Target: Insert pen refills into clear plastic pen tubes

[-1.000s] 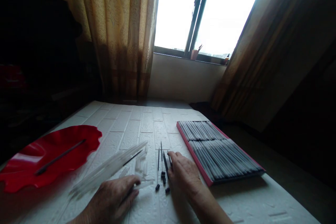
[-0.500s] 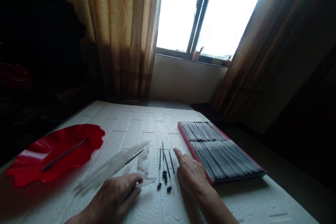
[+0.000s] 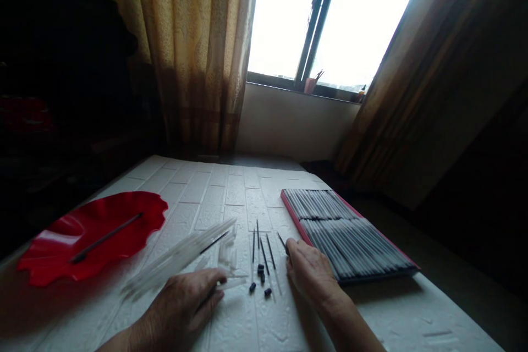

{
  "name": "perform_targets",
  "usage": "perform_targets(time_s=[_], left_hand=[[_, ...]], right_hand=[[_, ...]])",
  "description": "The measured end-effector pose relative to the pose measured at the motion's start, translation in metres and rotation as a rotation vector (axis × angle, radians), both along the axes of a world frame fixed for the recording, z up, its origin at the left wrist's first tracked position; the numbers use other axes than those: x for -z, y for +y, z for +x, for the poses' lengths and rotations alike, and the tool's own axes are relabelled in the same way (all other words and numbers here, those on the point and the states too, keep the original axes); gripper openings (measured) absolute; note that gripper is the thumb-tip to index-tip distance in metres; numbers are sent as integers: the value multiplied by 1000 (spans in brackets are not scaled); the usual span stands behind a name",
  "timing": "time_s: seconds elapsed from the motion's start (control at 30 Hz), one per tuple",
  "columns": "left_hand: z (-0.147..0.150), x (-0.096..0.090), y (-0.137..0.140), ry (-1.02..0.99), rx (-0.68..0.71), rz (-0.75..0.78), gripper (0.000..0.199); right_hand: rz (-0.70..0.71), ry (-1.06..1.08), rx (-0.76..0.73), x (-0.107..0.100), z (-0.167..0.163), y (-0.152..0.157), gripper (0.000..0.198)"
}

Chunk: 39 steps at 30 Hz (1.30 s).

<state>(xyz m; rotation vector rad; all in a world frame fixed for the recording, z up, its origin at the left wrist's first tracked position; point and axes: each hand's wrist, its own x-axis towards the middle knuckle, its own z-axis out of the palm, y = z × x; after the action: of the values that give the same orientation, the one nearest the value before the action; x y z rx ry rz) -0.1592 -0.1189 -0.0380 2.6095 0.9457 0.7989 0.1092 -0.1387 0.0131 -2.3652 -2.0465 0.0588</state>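
Far to the left of the pink box (image 3: 293,215), a red dish (image 3: 53,239) holds one dark stick (image 3: 106,237). Closer to the box lies a heap of clear tubes (image 3: 177,256). The left hand (image 3: 187,297) has its thumb and finger almost together at a short tube (image 3: 235,284); I can't tell if it holds it. Then come four thin refills (image 3: 264,256) and black caps (image 3: 260,269). Just beside the box, the right hand (image 3: 311,272) pinches another refill (image 3: 282,240). Grey sticks (image 3: 350,236) fill the box.
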Motion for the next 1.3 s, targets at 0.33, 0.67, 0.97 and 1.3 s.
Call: perform_targets(time_s=[0.33,0.67,0.97,1.3], left_hand=[[-1,-2,1,1,10,34,19],[-3,9,6,-88,-27,132,19],[-2,10,6,-91,-42,165,26],[-2,7,4,-65,-30,166,23]], right_hand=[[240,329,-70,3,14,9,35],[569,925,-185,12,16,13,29],[403,1705,-243,8,-8,2,38],[274,1680,-272,8,-19,0,40]])
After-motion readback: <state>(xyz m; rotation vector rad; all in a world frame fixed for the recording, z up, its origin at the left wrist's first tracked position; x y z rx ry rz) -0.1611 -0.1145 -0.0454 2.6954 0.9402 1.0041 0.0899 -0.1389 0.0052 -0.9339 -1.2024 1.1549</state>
